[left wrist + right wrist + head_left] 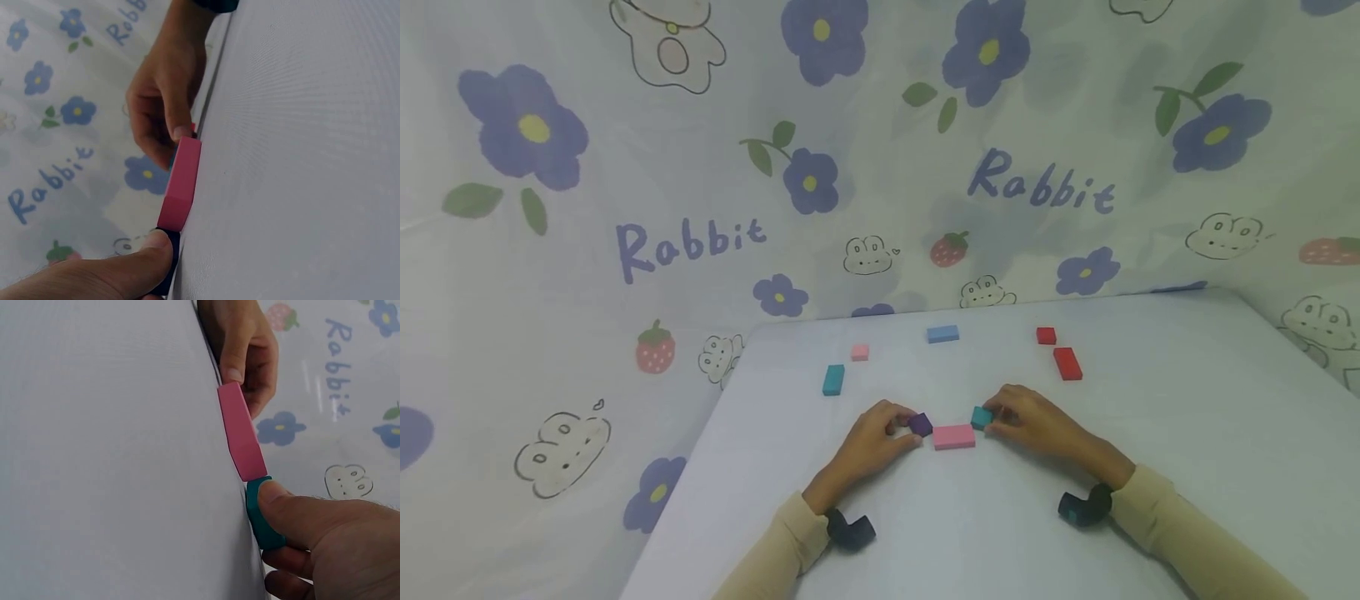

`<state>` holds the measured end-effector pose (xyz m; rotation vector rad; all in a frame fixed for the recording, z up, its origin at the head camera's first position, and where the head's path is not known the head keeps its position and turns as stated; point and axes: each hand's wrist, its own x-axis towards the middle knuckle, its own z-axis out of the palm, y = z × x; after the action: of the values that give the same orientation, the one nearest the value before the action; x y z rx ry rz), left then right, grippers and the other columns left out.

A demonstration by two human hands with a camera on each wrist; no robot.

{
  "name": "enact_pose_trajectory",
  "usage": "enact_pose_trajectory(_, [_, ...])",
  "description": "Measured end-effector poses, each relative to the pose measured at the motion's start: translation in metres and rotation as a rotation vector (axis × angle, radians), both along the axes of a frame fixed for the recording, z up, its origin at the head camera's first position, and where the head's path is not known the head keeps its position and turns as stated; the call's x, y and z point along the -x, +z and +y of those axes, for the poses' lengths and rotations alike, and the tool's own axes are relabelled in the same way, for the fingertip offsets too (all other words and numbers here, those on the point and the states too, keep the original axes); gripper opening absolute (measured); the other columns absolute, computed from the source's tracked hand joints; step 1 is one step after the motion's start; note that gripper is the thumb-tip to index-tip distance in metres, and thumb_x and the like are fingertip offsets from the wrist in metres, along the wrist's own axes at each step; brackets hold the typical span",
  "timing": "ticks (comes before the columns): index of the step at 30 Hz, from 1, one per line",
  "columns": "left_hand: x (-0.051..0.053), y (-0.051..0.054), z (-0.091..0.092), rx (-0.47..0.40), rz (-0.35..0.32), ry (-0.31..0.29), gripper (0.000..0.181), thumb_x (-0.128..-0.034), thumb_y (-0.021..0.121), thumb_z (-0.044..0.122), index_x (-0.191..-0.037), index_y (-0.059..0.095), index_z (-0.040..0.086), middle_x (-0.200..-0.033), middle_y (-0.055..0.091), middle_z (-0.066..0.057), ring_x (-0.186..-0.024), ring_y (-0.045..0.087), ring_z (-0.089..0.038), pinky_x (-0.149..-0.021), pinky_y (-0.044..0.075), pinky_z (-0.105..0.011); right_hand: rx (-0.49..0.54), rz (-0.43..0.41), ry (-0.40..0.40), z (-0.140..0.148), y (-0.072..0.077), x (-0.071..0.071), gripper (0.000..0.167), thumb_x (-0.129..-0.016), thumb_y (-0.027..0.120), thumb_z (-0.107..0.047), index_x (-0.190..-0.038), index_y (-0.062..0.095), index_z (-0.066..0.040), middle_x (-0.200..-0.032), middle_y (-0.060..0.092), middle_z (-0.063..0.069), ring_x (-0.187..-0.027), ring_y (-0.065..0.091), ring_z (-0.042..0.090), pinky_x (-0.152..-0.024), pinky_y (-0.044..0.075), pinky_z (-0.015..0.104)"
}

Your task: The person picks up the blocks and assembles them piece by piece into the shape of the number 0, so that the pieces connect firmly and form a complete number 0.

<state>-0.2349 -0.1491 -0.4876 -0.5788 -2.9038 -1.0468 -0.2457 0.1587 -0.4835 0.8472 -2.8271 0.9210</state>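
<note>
A pink rectangular block lies on the white table between my two hands. At its left end, my left hand pinches a dark purple cube between thumb and fingers; the left wrist view has the thumb on that cube, right by the pink block's end. On the other side, my right hand pinches a teal cube, turned at an angle by the block's right end. In the right wrist view the teal cube sits under the thumb, close against the pink block.
Farther back lie a teal rectangular block, a small light pink cube, a blue rectangular block, a red cube and a red rectangular block. Behind the table hangs a patterned cloth.
</note>
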Motion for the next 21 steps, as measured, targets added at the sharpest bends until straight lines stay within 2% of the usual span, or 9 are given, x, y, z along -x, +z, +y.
enact_pose_trajectory(6, [0.0012, -0.0005, -0.0013, -0.003, 0.005, -0.008, 0.035, -0.0871, 0.077, 0.036, -0.118, 0.069, 0.023, -0.097, 0.061, 0.009, -0.084, 0.050, -0.009, -0.071, 0.044, -0.023, 0.002, 0.003, 0.011, -0.0004, 0.0009, 0.0007, 0.033, -0.086, 0.079, -0.025, -0.116, 0.070, -0.015, -0.096, 0.063, -0.010, -0.091, 0.061, 0.006, -0.080, 0.056, 0.019])
enact_pose_trajectory(11, [0.0002, -0.0018, -0.0015, -0.003, 0.017, -0.017, 0.035, -0.0867, 0.077, 0.035, -0.118, 0.069, 0.021, -0.097, 0.061, 0.008, -0.083, 0.050, -0.009, -0.071, 0.044, -0.023, -0.014, -0.025, -0.017, -0.0014, -0.0010, -0.0013, 0.033, -0.086, 0.079, -0.028, -0.116, 0.070, -0.017, -0.096, 0.061, -0.011, -0.092, 0.059, 0.006, -0.082, 0.056, 0.021])
enact_pose_trajectory(21, [-0.0007, 0.0014, -0.0002, 0.014, 0.005, -0.008, 0.036, -0.0870, 0.077, 0.034, -0.119, 0.069, 0.021, -0.097, 0.060, 0.008, -0.083, 0.050, -0.010, -0.072, 0.044, -0.023, -0.009, -0.029, -0.023, -0.0013, 0.0019, -0.0031, 0.034, -0.086, 0.079, -0.027, -0.117, 0.070, -0.017, -0.096, 0.061, -0.010, -0.092, 0.059, 0.007, -0.081, 0.056, 0.022])
